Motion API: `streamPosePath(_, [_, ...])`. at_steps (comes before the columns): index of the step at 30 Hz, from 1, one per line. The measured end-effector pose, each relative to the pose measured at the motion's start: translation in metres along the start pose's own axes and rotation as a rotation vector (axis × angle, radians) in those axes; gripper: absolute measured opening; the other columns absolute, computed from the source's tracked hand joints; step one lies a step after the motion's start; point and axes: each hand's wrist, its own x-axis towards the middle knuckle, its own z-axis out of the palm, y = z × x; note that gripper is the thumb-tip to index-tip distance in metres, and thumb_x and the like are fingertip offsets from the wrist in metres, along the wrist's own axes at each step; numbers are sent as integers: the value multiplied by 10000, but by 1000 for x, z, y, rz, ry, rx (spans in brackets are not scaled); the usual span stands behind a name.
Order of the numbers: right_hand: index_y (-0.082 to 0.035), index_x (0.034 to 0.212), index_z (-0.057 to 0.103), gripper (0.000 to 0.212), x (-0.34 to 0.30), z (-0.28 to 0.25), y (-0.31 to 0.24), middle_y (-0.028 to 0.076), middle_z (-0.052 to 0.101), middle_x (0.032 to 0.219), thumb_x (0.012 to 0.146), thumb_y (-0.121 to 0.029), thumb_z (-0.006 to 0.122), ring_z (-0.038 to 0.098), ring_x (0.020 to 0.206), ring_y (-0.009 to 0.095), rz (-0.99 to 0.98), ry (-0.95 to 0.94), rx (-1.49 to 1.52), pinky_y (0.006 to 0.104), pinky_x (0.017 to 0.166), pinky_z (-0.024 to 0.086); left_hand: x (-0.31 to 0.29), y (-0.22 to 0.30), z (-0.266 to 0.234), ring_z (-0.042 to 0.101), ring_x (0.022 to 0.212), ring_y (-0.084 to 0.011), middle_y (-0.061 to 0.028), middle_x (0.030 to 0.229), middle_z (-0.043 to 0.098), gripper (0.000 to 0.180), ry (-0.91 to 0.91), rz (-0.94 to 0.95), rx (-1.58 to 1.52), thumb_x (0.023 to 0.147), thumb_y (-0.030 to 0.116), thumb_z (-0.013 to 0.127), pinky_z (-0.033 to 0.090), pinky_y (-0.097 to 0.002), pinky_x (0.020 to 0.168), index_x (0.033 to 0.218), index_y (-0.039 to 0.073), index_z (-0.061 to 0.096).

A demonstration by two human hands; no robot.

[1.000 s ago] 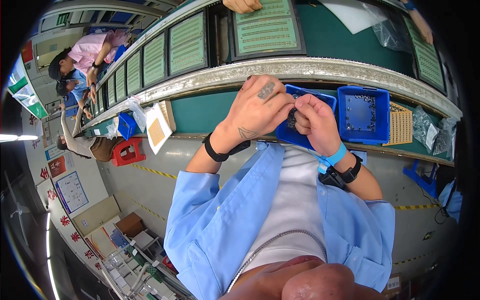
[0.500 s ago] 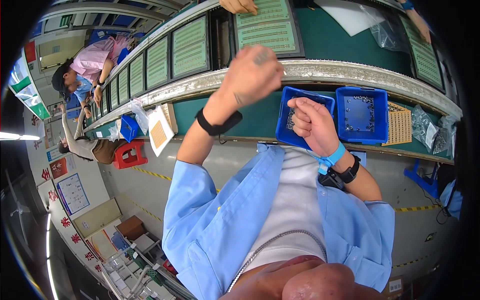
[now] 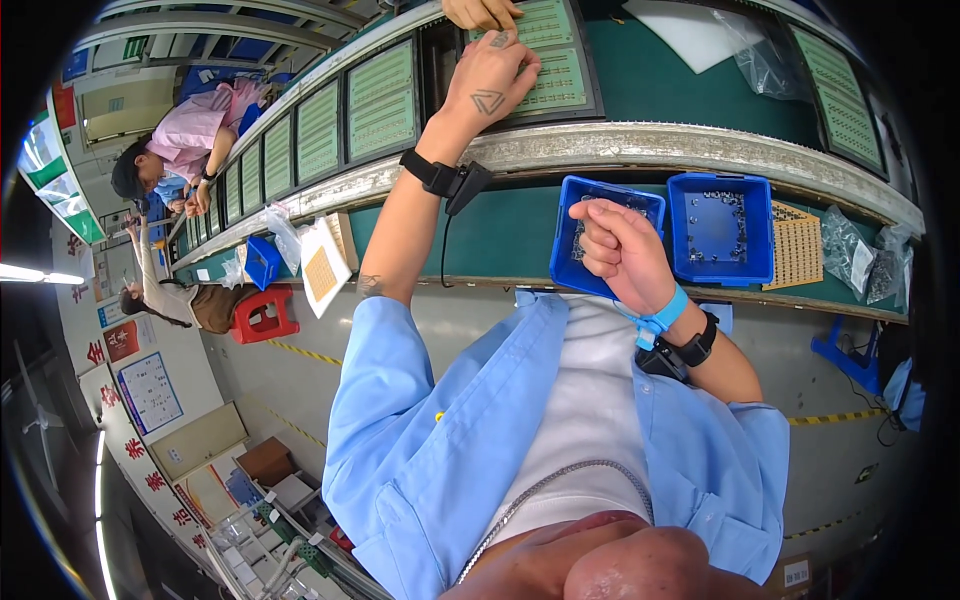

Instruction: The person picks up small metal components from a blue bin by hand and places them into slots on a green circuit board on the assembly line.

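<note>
My left hand [image 3: 494,80], with a black strap at its wrist, reaches over a green circuit board panel [image 3: 556,78] in a dark frame. Its fingers are bent together at the panel's left part; anything between them is too small to make out. Right beside it, another person's hand [image 3: 478,12] rests at the panel's far edge. Over a blue bin [image 3: 570,205], my right hand [image 3: 628,250] is curled closed, wearing a blue wristband, and what its fingers hold is hidden. A second blue bin [image 3: 722,262] with small metal parts stands just to the right.
A metal rail [image 3: 680,146] divides the line of framed panels [image 3: 380,98] from my bench edge. Perforated tan boards [image 3: 796,245] and clear plastic bags [image 3: 846,250] lie right of the bins. Other people work at the left, near a red stool [image 3: 264,314].
My left hand has moved forward and slightly left, from above the rail onto the green panel. My right hand stays curled over the bin, nearly still.
</note>
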Motion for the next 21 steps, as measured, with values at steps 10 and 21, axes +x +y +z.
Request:
streamPosePath(10, [27, 1166, 648, 238, -2, -2, -3, -61, 356, 711, 1098, -144, 498, 310, 564, 34, 5, 7, 7, 213, 486, 257, 3, 7, 1, 616, 986, -312, -92, 925, 641, 138, -33, 41, 104, 937, 201, 714, 501, -452, 859, 950, 64, 721])
streamPosePath(21, [34, 1189, 638, 255, -4, -1, -3, -54, 353, 725, 1098, -146, 482, 307, 580, 40, 16, -14, 0, 216, 502, 266, 6, 12, -3, 626, 1024, -294, -73, 947, 644, 122, -38, 57, 148, 908, 190, 727, 512, -457, 890, 954, 79, 747])
